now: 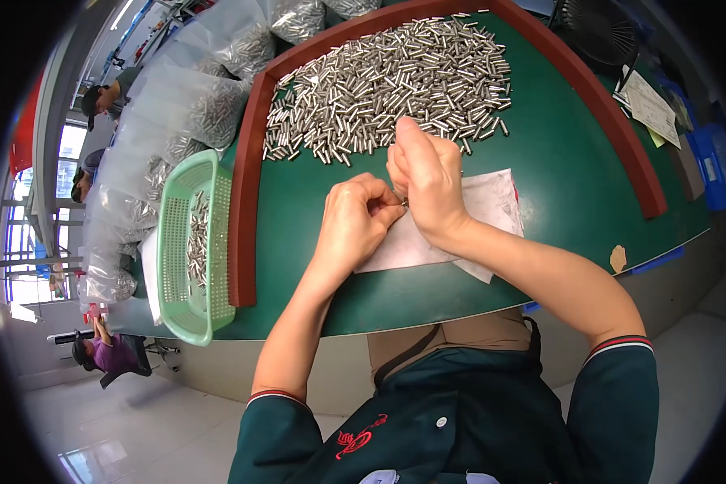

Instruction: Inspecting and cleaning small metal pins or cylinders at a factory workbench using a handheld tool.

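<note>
Over a white cloth (492,206) on the green table, my two hands meet. My left hand (353,216) is closed in a pinch, and a tiny metallic bit shows at its fingertips, most likely one of the small metal pins. Right beside it, my right hand (429,179) makes a fist with the thumb on top; whatever it grips is hidden inside the fingers. Beyond the hands a wide heap of short silvery metal pins (395,81) is spread over the table.
A dark red wooden frame (246,202) borders the heap. Left of it stands a green perforated basket (169,242) with some pins inside. Clear plastic bags (218,109) of pins line the left edge. Papers (652,106) and a black fan (595,32) are at the far right. Other people sit leftward.
</note>
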Tool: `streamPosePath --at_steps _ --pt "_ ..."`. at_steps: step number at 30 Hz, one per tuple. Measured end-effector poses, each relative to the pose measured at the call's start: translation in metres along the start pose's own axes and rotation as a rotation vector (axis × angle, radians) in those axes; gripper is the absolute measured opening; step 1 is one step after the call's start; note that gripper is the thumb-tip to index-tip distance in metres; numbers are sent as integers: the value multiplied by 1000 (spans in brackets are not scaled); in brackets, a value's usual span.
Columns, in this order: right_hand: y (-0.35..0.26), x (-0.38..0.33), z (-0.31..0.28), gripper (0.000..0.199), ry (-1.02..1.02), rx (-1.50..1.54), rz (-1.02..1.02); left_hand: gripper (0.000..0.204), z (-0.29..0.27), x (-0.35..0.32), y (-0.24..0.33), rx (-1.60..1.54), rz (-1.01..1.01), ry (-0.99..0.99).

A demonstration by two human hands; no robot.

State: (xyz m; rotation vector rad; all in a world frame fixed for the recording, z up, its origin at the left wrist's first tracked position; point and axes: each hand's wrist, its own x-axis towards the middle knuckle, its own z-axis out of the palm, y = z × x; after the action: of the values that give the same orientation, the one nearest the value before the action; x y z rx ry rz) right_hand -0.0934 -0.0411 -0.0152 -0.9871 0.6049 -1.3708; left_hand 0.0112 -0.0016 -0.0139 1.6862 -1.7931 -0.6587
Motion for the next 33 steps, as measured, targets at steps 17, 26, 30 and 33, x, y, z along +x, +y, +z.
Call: streamPosePath --at_steps 17,26,30,33 --pt "-44 -16 -68 17 -588 -1284 -283 9 8 -12 -3 169 126 79" --pt "-47 -32 -59 20 -593 -1317 -158 6 3 -14 -1 110 191 37" --pt "-56 -14 -49 11 -643 -1217 -195 8 -15 -3 13 -165 1 -47" --pt "-74 23 -31 11 -491 -957 -253 12 -18 17 12 -857 -140 -84"
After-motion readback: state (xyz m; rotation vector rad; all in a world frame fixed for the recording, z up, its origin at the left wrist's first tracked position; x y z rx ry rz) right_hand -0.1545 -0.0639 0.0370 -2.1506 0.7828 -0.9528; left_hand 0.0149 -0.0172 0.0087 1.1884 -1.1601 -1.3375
